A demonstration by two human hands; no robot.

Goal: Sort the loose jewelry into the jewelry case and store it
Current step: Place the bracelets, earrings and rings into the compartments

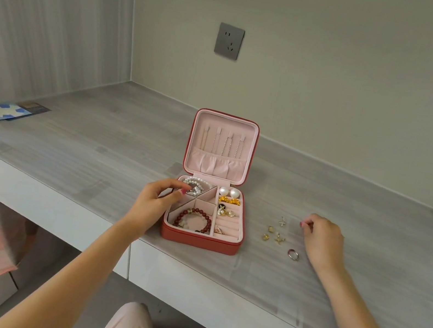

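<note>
the red jewelry case [200, 240] sits open on the grey worktop [93, 165], lid upright, with a pearl strand [197, 182] in its back-left compartment and a red bead bracelet [194, 219] in front. the left hand [158, 201] has its fingers curled at the pearl compartment; whether it pinches anything i cannot tell. the right hand [322, 237] rests loosely curled on the worktop just beside the loose gold pieces [274, 233] and a ring [293, 254], seemingly holding nothing. pick the small pieces one at a time by fingertip, then seat each in the padded ring rows [227, 228] rather than dropping it.
</note>
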